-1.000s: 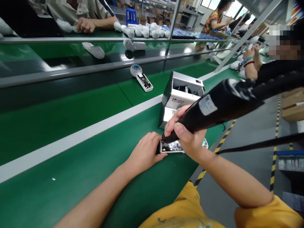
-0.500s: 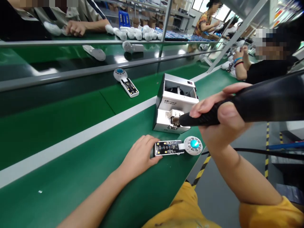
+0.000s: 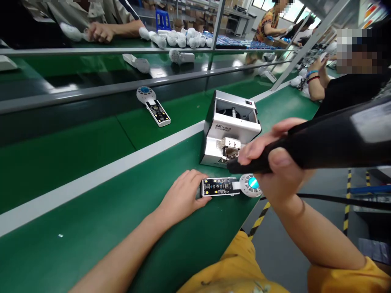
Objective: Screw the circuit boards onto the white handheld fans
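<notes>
My left hand (image 3: 185, 195) grips the end of a white handheld device with an exposed circuit board (image 3: 220, 186), which lies flat on the green worktop. Its round head with a shiny blue centre (image 3: 253, 183) points right and is partly covered by my right hand. Wrapped around a black electric screwdriver (image 3: 330, 136), my right hand (image 3: 282, 165) holds it slanting down to the left. The screwdriver's tip is above the device's board, in front of a silver screw feeder (image 3: 233, 127). The bit itself cannot be made out.
On the green belt beyond the pale strip lies a second opened device (image 3: 157, 112). White device parts (image 3: 183, 57) rest on the far belt, with a pile of wrapped ones (image 3: 183, 39) behind. A co-worker's hand (image 3: 100, 31) is across the line; another person sits at right.
The screwdriver tip has come away from the feeder's front, down and slightly left toward the board. The second device has shifted left along the belt. My left hand keeps its grip.
</notes>
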`<state>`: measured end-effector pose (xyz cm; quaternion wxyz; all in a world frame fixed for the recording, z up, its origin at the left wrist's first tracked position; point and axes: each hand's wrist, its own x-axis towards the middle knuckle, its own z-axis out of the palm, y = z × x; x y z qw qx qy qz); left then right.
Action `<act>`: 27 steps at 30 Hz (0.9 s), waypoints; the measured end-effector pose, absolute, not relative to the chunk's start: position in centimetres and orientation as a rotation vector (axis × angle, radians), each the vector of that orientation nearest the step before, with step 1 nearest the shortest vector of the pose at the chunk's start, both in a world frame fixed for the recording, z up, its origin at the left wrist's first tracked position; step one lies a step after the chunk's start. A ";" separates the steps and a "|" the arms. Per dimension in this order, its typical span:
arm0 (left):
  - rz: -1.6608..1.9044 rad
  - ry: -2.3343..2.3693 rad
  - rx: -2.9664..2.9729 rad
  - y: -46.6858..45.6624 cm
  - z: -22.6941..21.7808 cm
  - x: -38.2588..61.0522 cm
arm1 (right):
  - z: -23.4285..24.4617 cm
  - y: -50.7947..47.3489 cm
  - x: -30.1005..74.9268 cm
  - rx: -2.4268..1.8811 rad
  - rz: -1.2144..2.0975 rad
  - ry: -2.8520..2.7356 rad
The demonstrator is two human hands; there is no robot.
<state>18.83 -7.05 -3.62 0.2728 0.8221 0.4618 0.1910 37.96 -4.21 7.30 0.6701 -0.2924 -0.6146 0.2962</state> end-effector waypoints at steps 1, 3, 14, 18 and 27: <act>0.509 1.248 2.208 -7.0 -3.6 18.8 | 7.6 -3.8 38.0 -0.637 0.607 -1.356; 0.505 1.256 2.209 -7.0 -3.6 18.8 | 8.2 -3.0 37.9 -0.580 0.511 -1.289; 0.518 1.242 2.230 -6.9 -3.8 18.7 | 7.5 -2.0 37.5 -0.563 0.632 -1.270; 0.518 1.238 2.228 -7.0 -3.8 18.7 | 8.1 -3.0 37.8 -0.608 0.700 -1.270; 0.510 1.235 2.225 -7.0 -3.7 18.8 | 9.6 -3.4 37.9 -0.648 0.588 -1.231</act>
